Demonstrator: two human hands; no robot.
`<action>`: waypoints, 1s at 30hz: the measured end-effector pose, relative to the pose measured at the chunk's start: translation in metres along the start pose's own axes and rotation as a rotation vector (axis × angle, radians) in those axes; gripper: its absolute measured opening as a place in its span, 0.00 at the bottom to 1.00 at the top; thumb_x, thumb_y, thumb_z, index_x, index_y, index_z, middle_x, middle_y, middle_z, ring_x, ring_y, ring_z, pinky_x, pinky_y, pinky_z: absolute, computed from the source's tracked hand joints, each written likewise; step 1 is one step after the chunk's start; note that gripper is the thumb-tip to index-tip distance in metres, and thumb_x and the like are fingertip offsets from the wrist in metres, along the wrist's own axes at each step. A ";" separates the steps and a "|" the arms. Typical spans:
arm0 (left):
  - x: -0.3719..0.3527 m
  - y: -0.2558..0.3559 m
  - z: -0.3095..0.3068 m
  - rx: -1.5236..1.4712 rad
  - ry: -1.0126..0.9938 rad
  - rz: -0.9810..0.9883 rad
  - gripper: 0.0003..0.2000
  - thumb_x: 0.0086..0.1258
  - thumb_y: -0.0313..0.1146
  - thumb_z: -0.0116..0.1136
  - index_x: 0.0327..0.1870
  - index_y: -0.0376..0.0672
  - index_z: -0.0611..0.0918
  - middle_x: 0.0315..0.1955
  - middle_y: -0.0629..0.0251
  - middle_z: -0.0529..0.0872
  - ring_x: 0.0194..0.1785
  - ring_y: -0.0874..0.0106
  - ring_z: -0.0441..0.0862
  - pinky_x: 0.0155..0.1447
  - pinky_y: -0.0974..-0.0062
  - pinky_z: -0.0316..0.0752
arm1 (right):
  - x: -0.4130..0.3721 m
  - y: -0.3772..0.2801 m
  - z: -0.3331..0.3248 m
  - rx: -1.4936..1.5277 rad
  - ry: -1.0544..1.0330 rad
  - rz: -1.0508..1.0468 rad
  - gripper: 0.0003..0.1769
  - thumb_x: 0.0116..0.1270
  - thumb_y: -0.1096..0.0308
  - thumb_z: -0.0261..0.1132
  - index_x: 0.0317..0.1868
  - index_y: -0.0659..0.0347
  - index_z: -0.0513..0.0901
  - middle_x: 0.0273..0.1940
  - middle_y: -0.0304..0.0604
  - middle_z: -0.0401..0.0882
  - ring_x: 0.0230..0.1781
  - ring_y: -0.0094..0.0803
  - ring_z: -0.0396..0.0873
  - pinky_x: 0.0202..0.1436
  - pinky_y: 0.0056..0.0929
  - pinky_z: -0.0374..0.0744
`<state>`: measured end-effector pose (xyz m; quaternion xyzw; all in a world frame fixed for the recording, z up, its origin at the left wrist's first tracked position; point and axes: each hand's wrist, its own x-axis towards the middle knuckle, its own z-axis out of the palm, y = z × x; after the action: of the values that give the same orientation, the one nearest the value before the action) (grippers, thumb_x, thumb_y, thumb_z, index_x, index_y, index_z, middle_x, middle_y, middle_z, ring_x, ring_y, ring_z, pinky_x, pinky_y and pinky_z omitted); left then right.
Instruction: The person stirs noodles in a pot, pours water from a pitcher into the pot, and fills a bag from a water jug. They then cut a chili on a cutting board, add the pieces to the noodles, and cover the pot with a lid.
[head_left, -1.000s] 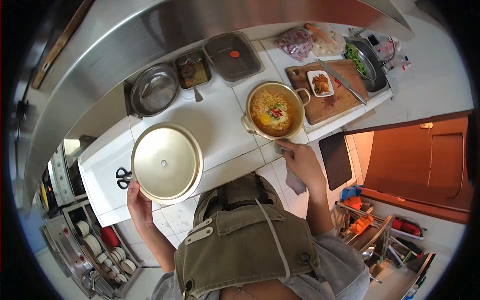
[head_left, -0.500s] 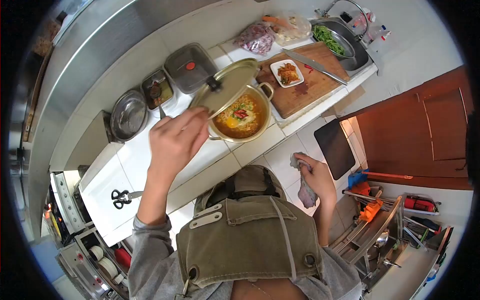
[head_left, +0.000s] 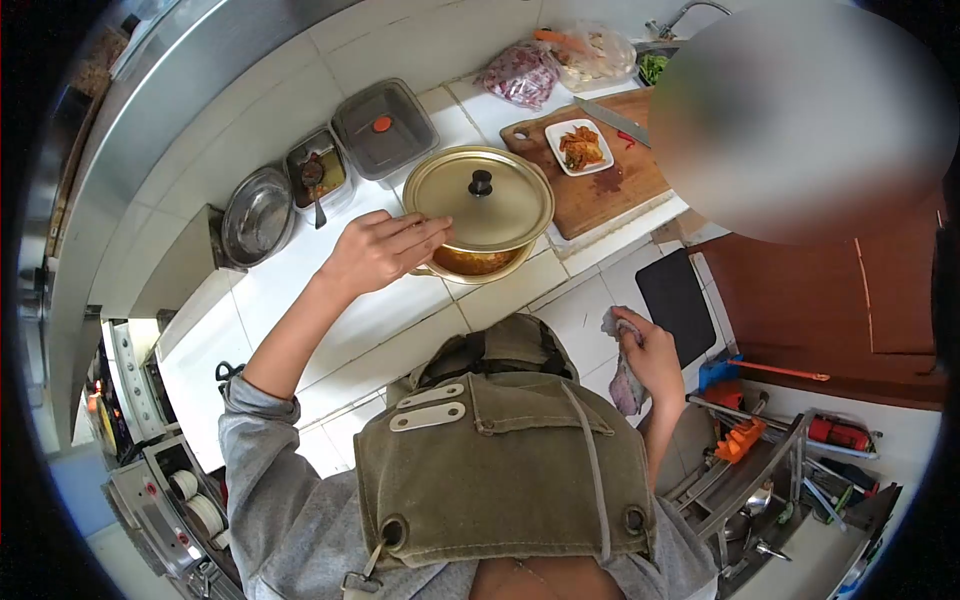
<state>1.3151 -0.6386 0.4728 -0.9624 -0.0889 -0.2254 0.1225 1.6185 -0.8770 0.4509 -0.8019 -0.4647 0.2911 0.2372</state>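
Note:
A gold-coloured pot lid (head_left: 470, 210) with a black knob covers most of the pot (head_left: 522, 268), set toward its far side. Soup (head_left: 475, 262) shows through the gap at the near edge. My left hand (head_left: 385, 250) grips the lid by its near-left rim, thumb side hidden under the fingers. Away from the counter, my right hand (head_left: 650, 355) is closed around a crumpled greyish cloth (head_left: 627, 390), which hangs below the fingers.
Right of the pot lies a cutting board (head_left: 625, 195) with a kimchi dish (head_left: 580, 148) and a knife (head_left: 605, 112). Plastic containers (head_left: 385, 125) and a metal bowl (head_left: 258, 217) stand along the wall. Scissors (head_left: 228, 372) lie at left. A blurred patch hides the upper right.
The lid has come down from a tilted position over the pot to lie nearly flat, covering the noodles and egg. My right hand still holds the cloth.

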 end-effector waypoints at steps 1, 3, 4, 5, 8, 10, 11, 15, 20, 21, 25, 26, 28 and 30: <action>-0.005 -0.002 0.000 0.012 -0.003 0.023 0.14 0.55 0.31 0.61 0.45 0.45 0.82 0.46 0.73 0.83 0.43 0.78 0.82 0.32 0.85 0.71 | 0.002 -0.001 0.001 0.002 -0.004 -0.006 0.18 0.57 0.75 0.56 0.50 0.59 0.80 0.30 0.56 0.80 0.26 0.42 0.81 0.34 0.31 0.76; -0.010 -0.001 0.001 0.029 -0.010 0.039 0.14 0.56 0.31 0.61 0.45 0.45 0.82 0.47 0.73 0.83 0.43 0.78 0.82 0.32 0.85 0.71 | 0.008 -0.003 0.002 0.024 -0.015 -0.040 0.18 0.58 0.74 0.55 0.49 0.59 0.80 0.30 0.56 0.80 0.27 0.43 0.81 0.34 0.32 0.76; -0.011 0.001 0.002 0.026 -0.017 0.047 0.14 0.56 0.31 0.61 0.45 0.45 0.82 0.47 0.73 0.83 0.43 0.78 0.82 0.32 0.85 0.71 | 0.011 -0.005 0.003 0.024 -0.020 -0.047 0.18 0.58 0.74 0.55 0.49 0.59 0.80 0.30 0.56 0.80 0.27 0.43 0.81 0.34 0.32 0.76; -0.012 0.002 0.004 0.022 -0.025 0.054 0.14 0.56 0.31 0.61 0.45 0.45 0.82 0.47 0.73 0.83 0.43 0.78 0.82 0.32 0.85 0.71 | 0.013 -0.006 0.005 0.008 -0.034 -0.038 0.17 0.58 0.73 0.55 0.49 0.59 0.80 0.30 0.57 0.80 0.27 0.43 0.81 0.34 0.32 0.76; -0.016 0.011 0.014 -0.009 -0.042 0.042 0.14 0.55 0.32 0.61 0.45 0.45 0.82 0.47 0.73 0.83 0.43 0.77 0.82 0.32 0.84 0.72 | 0.019 -0.010 0.008 -0.012 -0.070 -0.051 0.17 0.58 0.73 0.56 0.49 0.59 0.80 0.28 0.57 0.79 0.26 0.43 0.81 0.34 0.33 0.76; -0.016 0.021 0.013 0.009 -0.088 0.005 0.14 0.57 0.32 0.59 0.45 0.46 0.82 0.48 0.74 0.82 0.45 0.78 0.82 0.37 0.83 0.72 | 0.021 -0.008 0.010 -0.016 -0.090 -0.069 0.17 0.58 0.73 0.56 0.49 0.59 0.80 0.27 0.57 0.79 0.26 0.44 0.80 0.34 0.34 0.76; -0.017 0.025 0.014 0.005 -0.145 -0.030 0.13 0.57 0.32 0.58 0.44 0.47 0.83 0.48 0.74 0.82 0.46 0.78 0.81 0.40 0.82 0.72 | 0.022 -0.004 0.013 0.004 -0.088 -0.063 0.17 0.58 0.72 0.56 0.49 0.59 0.80 0.27 0.57 0.79 0.26 0.44 0.80 0.34 0.34 0.76; -0.021 0.037 0.021 -0.053 -0.248 -0.163 0.10 0.58 0.33 0.55 0.40 0.49 0.84 0.48 0.75 0.82 0.48 0.79 0.80 0.48 0.80 0.70 | 0.026 -0.004 0.017 -0.003 -0.115 -0.073 0.17 0.59 0.72 0.56 0.49 0.58 0.79 0.28 0.58 0.79 0.29 0.46 0.81 0.36 0.33 0.76; -0.025 0.041 0.027 -0.092 -0.263 -0.224 0.09 0.57 0.34 0.54 0.38 0.50 0.83 0.47 0.72 0.82 0.50 0.79 0.78 0.52 0.77 0.68 | 0.057 -0.028 -0.003 0.021 -0.034 -0.386 0.19 0.62 0.69 0.55 0.54 0.58 0.75 0.35 0.58 0.80 0.32 0.45 0.81 0.38 0.32 0.76; -0.022 0.043 0.023 -0.120 -0.270 -0.257 0.10 0.57 0.35 0.55 0.39 0.49 0.83 0.47 0.72 0.82 0.51 0.79 0.78 0.54 0.75 0.67 | 0.066 -0.050 -0.016 0.032 -0.019 -0.319 0.20 0.64 0.67 0.56 0.57 0.57 0.72 0.33 0.55 0.79 0.28 0.40 0.79 0.37 0.30 0.74; -0.027 0.058 0.005 -0.307 -0.054 -0.496 0.11 0.59 0.38 0.59 0.41 0.47 0.82 0.47 0.71 0.81 0.50 0.73 0.78 0.55 0.72 0.68 | 0.150 -0.124 -0.032 0.158 0.267 -0.598 0.17 0.62 0.76 0.55 0.51 0.63 0.63 0.46 0.52 0.69 0.46 0.37 0.69 0.54 0.29 0.66; -0.035 0.063 -0.001 -0.315 0.026 -0.557 0.12 0.60 0.38 0.59 0.43 0.46 0.82 0.47 0.71 0.80 0.49 0.72 0.78 0.54 0.71 0.69 | 0.179 -0.140 -0.027 0.107 0.330 -0.753 0.18 0.61 0.77 0.54 0.52 0.63 0.63 0.46 0.53 0.70 0.48 0.40 0.70 0.57 0.32 0.65; -0.057 0.082 -0.016 -0.302 0.100 -0.736 0.13 0.61 0.36 0.58 0.46 0.46 0.80 0.46 0.70 0.80 0.48 0.70 0.78 0.52 0.70 0.70 | 0.224 -0.177 -0.010 0.046 0.297 -0.855 0.23 0.62 0.71 0.56 0.58 0.65 0.63 0.52 0.62 0.70 0.52 0.53 0.70 0.59 0.37 0.65; -0.114 0.124 -0.040 -0.280 0.179 -1.088 0.12 0.63 0.34 0.55 0.48 0.48 0.79 0.45 0.69 0.80 0.47 0.69 0.77 0.52 0.70 0.70 | 0.323 -0.171 0.040 -0.341 0.305 -1.128 0.23 0.63 0.63 0.58 0.54 0.70 0.70 0.52 0.64 0.71 0.53 0.55 0.71 0.54 0.44 0.68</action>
<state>1.2260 -0.7817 0.4317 -0.7621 -0.5306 -0.3465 -0.1329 1.6156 -0.5094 0.4535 -0.4915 -0.8187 -0.0759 0.2870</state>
